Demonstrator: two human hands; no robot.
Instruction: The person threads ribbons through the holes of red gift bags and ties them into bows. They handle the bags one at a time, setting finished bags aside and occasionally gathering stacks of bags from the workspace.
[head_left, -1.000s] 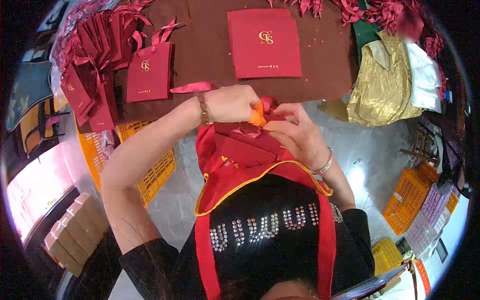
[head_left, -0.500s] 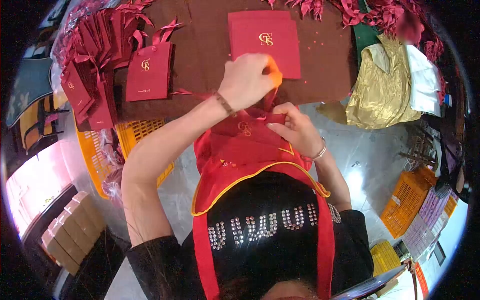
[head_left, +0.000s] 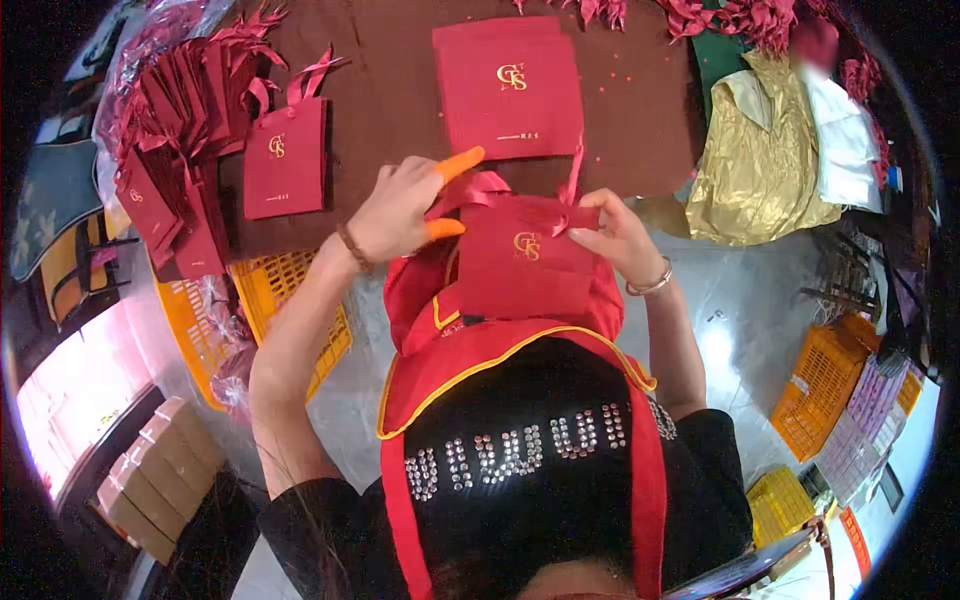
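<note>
A small red paper bag [head_left: 525,260] with a gold monogram is held upright in front of my red apron [head_left: 490,340]. My right hand [head_left: 610,230] pinches its top right corner, by the ribbon. To the left of the bag is my left hand [head_left: 400,210], orange covers on its thumb and index finger. These two fingers are spread apart beside the bag's top left edge. A pink ribbon [head_left: 485,185] loops up from the bag near the index fingertip. Just beyond, flat red bags [head_left: 510,90] lie stacked on the brown-covered table [head_left: 380,100].
At the left, a red bag with ribbon handles [head_left: 285,165] lies near a pile of similar bags [head_left: 180,110]. Yellow crates [head_left: 290,290] sit below the table's left side. At the right are a gold bag [head_left: 765,160] and an orange crate [head_left: 815,390]. Ribbons [head_left: 750,20] line the far edge.
My left hand has moved left and down from above the bag, its fingers spreading. The bag now faces up more fully, and my right hand has shifted slightly right.
</note>
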